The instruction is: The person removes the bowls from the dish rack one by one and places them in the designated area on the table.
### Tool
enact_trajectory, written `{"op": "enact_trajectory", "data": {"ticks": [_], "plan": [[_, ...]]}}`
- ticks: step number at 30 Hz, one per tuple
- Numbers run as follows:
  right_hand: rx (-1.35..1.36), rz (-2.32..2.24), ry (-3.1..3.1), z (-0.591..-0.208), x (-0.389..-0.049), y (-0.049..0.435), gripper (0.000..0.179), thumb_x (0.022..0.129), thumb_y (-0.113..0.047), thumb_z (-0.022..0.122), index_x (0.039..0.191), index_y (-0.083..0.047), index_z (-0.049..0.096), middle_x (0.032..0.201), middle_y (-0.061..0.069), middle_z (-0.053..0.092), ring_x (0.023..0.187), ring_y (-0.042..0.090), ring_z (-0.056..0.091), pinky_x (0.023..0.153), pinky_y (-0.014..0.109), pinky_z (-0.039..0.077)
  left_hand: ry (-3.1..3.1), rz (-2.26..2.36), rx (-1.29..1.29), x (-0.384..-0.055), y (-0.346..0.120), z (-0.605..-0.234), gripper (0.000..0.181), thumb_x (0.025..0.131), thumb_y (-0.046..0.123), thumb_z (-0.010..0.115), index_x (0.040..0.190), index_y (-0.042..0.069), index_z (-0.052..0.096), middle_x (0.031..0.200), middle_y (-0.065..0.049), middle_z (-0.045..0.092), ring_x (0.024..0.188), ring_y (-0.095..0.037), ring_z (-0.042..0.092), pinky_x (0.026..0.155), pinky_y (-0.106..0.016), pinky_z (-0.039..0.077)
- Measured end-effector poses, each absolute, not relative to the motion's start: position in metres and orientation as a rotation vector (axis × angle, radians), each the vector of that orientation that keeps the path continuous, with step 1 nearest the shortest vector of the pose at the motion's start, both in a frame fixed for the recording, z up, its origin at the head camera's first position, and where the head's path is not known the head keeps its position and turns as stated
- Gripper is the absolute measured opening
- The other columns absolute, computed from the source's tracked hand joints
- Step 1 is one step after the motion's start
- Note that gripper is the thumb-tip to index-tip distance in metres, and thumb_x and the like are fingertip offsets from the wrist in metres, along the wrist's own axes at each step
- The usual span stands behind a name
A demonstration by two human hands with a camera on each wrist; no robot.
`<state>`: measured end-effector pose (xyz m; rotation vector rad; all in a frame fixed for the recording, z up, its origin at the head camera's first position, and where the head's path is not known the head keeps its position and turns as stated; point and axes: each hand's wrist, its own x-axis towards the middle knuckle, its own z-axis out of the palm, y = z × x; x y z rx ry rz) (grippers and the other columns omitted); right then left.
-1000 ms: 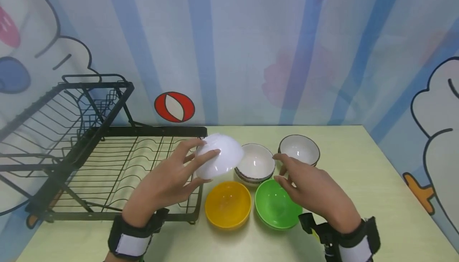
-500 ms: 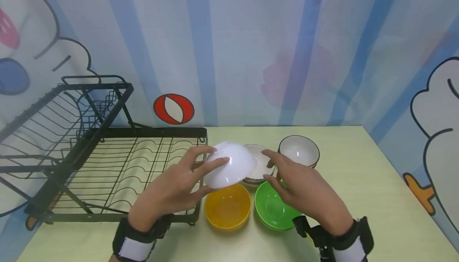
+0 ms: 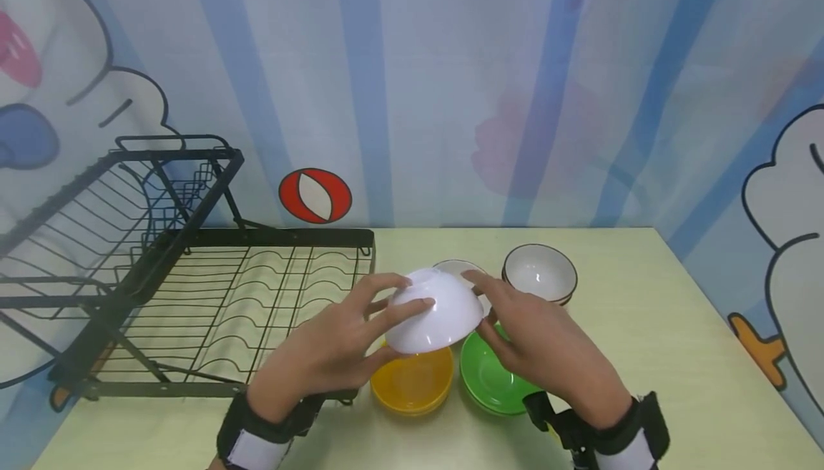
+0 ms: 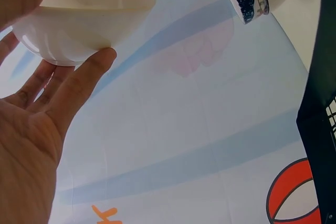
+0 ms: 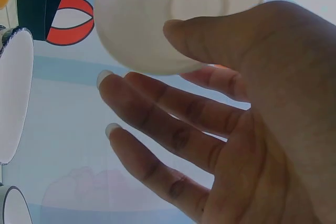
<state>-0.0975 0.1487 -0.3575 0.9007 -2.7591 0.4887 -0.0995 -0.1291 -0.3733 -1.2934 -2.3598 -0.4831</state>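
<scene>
A glossy white bowl is held in the air, tipped with its mouth downward in the head view. My left hand grips its left side, thumb at the rim and fingers spread over the outside; the left wrist view shows this bowl too. At the right edge, my right hand pinches the rim between thumb and index finger. In the right wrist view, the thumb lies across the bowl, while the other fingers extend away from it. Below are a yellow bowl and a green bowl.
A black wire dish rack with an upper tier stands at the left. White-lined bowls stand at the back right, and another white-lined bowl is partly hidden behind the held one. A patterned curtain hangs behind the pale table.
My left hand has carried the white bowl rightward and slightly nearer, over the yellow bowl. My right hand has moved left to the bowl's rim and taken hold there.
</scene>
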Motion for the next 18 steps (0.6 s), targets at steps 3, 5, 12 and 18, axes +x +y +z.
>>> {"op": "enact_trajectory", "data": {"ticks": [3, 5, 12, 18], "plan": [[0.921, 0.453, -2.736, -0.3575, -0.0975, 0.1481, 0.057, 0.091, -0.017, 0.07, 0.142, -0.009, 0.045, 0.104, 0.001, 0.071, 0.082, 0.01, 0.067, 0.067, 0.023, 0.056, -2.35, -0.495, -1.312, -0.0989, -0.1272, -0.3738, 0.081, 0.076, 0.016, 0.086, 0.144, 0.023, 0.043, 0.138, -0.016, 0.043, 0.104, -0.025, 0.072, 0.083, -0.028, 0.061], [0.924, 0.43, -2.731, -0.358, -0.0975, 0.1477, 0.058, 0.09, -0.016, 0.071, 0.142, -0.007, 0.045, 0.103, 0.002, 0.071, 0.081, 0.01, 0.066, 0.068, 0.024, 0.056, -2.344, -0.5, -1.322, -0.0985, -0.1264, -0.3742, 0.081, 0.075, 0.015, 0.087, 0.144, 0.023, 0.043, 0.138, -0.016, 0.043, 0.107, -0.025, 0.07, 0.085, -0.029, 0.06], [0.931, 0.407, -2.72, -0.3582, -0.0977, 0.1474, 0.06, 0.087, -0.011, 0.073, 0.14, -0.006, 0.046, 0.11, 0.004, 0.071, 0.083, 0.012, 0.066, 0.072, 0.029, 0.059, -2.297, -0.498, -1.362, -0.0989, -0.1239, -0.3746, 0.079, 0.076, 0.014, 0.086, 0.142, 0.022, 0.044, 0.136, -0.016, 0.042, 0.117, -0.028, 0.063, 0.089, -0.03, 0.059], [0.937, 0.369, -2.709, -0.3579, -0.0968, 0.1457, 0.054, 0.088, -0.005, 0.071, 0.137, -0.009, 0.048, 0.105, 0.004, 0.071, 0.079, 0.013, 0.066, 0.069, 0.029, 0.059, -2.255, -0.466, -1.388, -0.0981, -0.1218, -0.3749, 0.077, 0.077, 0.016, 0.085, 0.141, 0.021, 0.044, 0.135, -0.016, 0.043, 0.115, -0.027, 0.065, 0.087, -0.028, 0.06]]}}
